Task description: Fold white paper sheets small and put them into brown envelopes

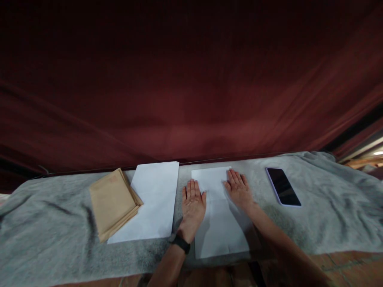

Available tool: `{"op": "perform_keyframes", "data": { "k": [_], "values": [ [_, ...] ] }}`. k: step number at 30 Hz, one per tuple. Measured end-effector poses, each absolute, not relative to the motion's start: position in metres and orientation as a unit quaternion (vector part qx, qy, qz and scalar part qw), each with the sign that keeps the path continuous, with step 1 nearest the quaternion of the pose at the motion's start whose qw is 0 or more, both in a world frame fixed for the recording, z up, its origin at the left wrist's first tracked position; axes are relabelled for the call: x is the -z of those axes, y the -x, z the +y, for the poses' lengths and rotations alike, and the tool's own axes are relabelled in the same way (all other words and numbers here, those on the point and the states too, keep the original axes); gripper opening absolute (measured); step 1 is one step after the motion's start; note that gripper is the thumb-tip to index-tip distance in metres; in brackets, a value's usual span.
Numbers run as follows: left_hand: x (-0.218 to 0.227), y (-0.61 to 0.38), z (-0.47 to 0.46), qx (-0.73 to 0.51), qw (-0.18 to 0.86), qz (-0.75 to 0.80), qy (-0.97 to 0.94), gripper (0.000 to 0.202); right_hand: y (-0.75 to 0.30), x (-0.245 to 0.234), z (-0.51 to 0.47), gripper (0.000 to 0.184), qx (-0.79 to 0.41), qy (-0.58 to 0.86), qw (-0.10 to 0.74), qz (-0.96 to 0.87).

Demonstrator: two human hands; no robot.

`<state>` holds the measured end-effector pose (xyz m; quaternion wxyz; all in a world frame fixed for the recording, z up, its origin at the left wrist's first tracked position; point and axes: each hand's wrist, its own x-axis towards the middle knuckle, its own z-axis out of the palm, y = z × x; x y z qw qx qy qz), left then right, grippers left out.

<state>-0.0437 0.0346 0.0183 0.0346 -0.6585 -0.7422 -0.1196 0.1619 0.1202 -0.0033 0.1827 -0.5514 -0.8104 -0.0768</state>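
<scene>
A white sheet of paper [220, 227] lies in front of me on the grey cloth [54, 235]. My left hand [193, 207] rests flat on the sheet's left edge, fingers stretched out and together. A black band is on that wrist. My right hand [238, 189] lies flat on the upper right part of the same sheet, fingers extended. Neither hand holds anything.
A stack of white paper [155, 199] lies left of my hands, and a pile of brown envelopes [113, 203] overlaps its left side. A dark phone [283, 186] lies face up at the right. A dark red curtain [191, 79] hangs behind the table.
</scene>
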Motion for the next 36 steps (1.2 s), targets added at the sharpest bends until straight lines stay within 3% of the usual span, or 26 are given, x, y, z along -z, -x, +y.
{"op": "perform_keyframes", "data": {
  "k": [4, 12, 28, 36],
  "values": [
    [-0.027, 0.038, 0.041, 0.122, 0.028, -0.762, 0.635, 0.058, -0.164, -0.001, 0.104, 0.058, 0.076, 0.566, 0.195, -0.797],
    [-0.02, 0.009, 0.029, 0.128, 0.001, -0.668, 0.733, 0.055, -0.147, -0.007, 0.044, 0.056, 0.003, 0.448, 0.175, -0.877],
    [-0.023, 0.051, -0.006, 0.1, 0.037, -0.734, 0.67, 0.058, -0.23, -0.001, 0.054, 0.056, 0.025, 0.518, 0.144, -0.843],
    [-0.06, 0.044, -0.056, 0.081, -0.11, -0.533, 0.835, 0.071, -0.276, -0.023, 0.062, 0.057, -0.116, 0.405, 0.069, -0.904]
  ]
}}
